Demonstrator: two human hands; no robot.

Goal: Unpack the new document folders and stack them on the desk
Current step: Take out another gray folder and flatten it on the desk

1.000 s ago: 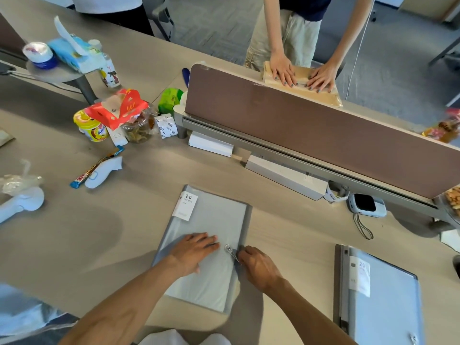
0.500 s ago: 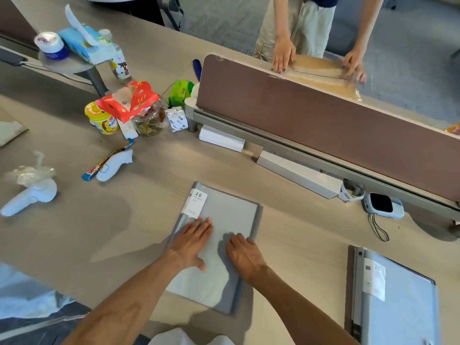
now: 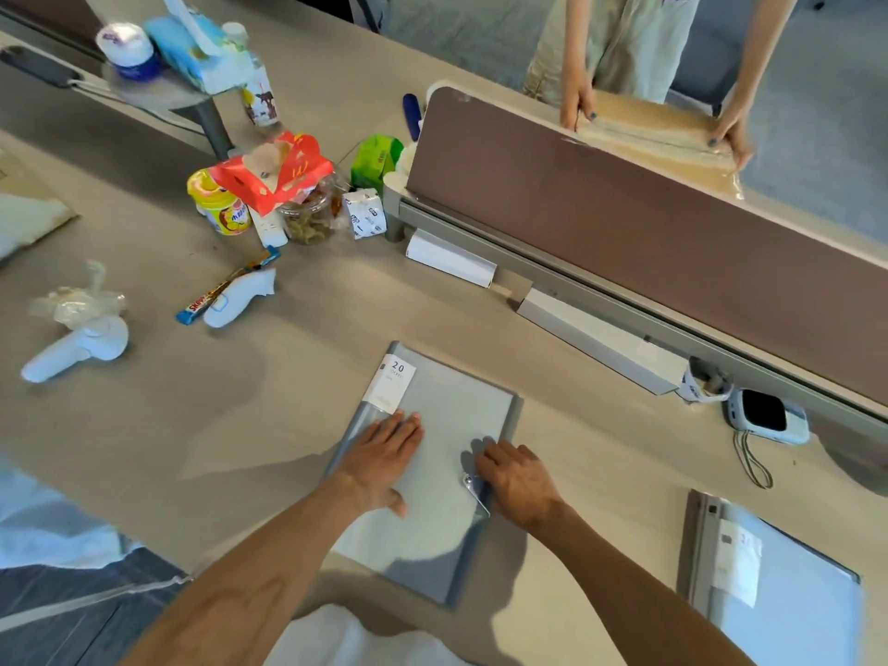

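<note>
Desk (image 3: 600, 473) space carries the grey folder (image 3: 456, 420), lying flat straight ahead of both arms, with a second folder (image 3: 793, 608) well off to the right grip's side. Left hand (image 3: 384, 459) lies flat and released on the cover, pinning it. Right hand (image 3: 516, 478) rests just beside, its fingers touching a small metal blade (image 3: 475, 490), though whether it truly grasps it I cannot tell. Cutting the wrap well likely means keeping that blade shallow and away from the left palm.

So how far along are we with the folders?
One grey folder already lies at the desk's right edge. In hand: left hand flat on a second folder, right hand by a small metal tool. Left: stacking them together.
</note>
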